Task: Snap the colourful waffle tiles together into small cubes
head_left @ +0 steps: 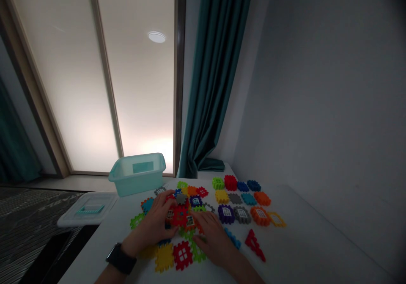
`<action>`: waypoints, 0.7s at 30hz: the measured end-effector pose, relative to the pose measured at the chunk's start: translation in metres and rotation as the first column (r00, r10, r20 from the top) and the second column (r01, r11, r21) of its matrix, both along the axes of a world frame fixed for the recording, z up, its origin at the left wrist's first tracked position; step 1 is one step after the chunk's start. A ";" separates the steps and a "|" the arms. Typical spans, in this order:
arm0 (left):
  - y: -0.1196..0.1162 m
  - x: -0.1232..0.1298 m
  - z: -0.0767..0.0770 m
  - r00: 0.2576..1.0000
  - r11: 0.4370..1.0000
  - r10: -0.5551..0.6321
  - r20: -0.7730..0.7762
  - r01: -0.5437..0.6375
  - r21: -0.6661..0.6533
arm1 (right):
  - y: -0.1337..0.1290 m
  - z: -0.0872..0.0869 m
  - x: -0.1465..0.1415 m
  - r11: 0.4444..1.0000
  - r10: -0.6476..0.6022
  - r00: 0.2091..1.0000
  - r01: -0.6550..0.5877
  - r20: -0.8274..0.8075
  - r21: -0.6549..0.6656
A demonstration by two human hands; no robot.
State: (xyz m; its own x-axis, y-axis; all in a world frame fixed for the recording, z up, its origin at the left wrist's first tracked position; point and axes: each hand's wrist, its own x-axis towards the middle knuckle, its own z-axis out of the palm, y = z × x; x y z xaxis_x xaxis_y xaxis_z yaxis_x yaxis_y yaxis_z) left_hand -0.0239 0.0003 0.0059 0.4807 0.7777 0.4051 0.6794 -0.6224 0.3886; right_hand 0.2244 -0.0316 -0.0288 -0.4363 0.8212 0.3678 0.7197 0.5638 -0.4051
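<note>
A pile of bright plastic interlocking tiles lies on the white table [279, 250]. My left hand [160, 216] rests against the pile's left side, fingers and thumb spread around red tiles [180, 217]. Its fingertips come close to a grey tile [181, 199]. On the other side, my right hand [214, 235] touches the pile with fingers apart from the thumb, beside orange-red tiles. Neither hand plainly lifts a piece. Nearer me lie a yellow tile [164, 257], a red window tile [183, 255] and a green tile [198, 252]. My hands hide some pieces.
Stacked tiles sit in rows on the right, among them a purple window stack [226, 214] and an orange one [260, 215]. A red triangular piece [254, 245] lies in front. A teal bin [139, 184] stands at back left, near a clear lid [89, 208].
</note>
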 end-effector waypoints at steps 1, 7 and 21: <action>-0.003 0.005 0.000 1.000 1.000 -0.011 0.020 0.011 0.009 | 0.000 0.000 -0.001 1.000 -0.020 0.999 0.020 -0.030 0.002; -0.014 0.028 -0.004 0.991 0.999 -0.043 0.130 0.042 0.011 | 0.002 0.002 -0.001 0.987 -0.046 0.992 0.064 -0.121 0.146; -0.011 0.025 -0.009 0.993 0.998 -0.048 0.107 0.044 0.038 | 0.003 0.006 0.002 0.991 0.000 0.980 0.027 -0.197 0.134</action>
